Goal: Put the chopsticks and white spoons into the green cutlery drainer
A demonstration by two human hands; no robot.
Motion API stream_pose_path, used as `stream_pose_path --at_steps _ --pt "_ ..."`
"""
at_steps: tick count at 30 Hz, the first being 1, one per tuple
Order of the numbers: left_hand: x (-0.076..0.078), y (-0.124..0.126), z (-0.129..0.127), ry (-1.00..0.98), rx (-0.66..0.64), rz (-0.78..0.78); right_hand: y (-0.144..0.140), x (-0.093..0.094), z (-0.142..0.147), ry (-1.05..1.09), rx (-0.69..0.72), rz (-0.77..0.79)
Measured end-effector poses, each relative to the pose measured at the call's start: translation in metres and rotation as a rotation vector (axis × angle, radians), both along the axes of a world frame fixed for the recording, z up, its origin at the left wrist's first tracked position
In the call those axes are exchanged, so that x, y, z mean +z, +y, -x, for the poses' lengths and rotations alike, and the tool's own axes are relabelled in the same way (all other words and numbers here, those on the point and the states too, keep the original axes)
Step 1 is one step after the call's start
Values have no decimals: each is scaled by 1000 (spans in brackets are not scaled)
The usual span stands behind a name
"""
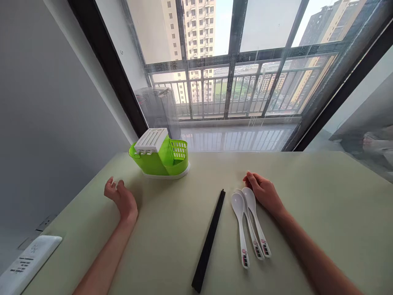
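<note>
My left hand (120, 198) rests on its edge on the pale green table (322, 205), fingers loosely curled, holding nothing. A green cutlery holder (161, 157) with a white slotted lid stands just beyond it, near the window. My right hand (264, 192) lies palm down beside the bowls of two white spoons (250, 223), its fingers touching or nearly touching the right one. A pair of black chopsticks (209, 239) lies left of the spoons, running diagonally toward me.
A white remote-like device (27, 262) sits at the table's near left corner. A large window with a balcony railing (233, 82) stands behind the table, and a grey wall (46, 123) is on the left.
</note>
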State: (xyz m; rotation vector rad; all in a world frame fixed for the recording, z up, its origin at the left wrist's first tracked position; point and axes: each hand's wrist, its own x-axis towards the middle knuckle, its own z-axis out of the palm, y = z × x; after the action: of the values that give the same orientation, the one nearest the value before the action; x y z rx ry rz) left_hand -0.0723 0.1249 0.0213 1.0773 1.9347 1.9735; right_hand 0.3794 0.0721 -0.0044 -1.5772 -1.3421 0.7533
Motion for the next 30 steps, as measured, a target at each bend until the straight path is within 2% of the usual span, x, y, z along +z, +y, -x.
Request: stream_pose_path --at_steps 6,11,18,23,30 --pt "10 21 2 -82 -88 19 2 -4 1 -6 -15 -14" --pt "7 35 0 -139 -180 33 1 -3 1 -7 -16 -17" --pt "10 31 -15 -169 -484 69 -2 0 3 -28 -27 -7" --pt "8 34 -14 -223 -517 19 -2 1 3 -63 -32 -5" --pt "6 57 -18 -289 -544 -40 -4 1 3 -51 -34 8"
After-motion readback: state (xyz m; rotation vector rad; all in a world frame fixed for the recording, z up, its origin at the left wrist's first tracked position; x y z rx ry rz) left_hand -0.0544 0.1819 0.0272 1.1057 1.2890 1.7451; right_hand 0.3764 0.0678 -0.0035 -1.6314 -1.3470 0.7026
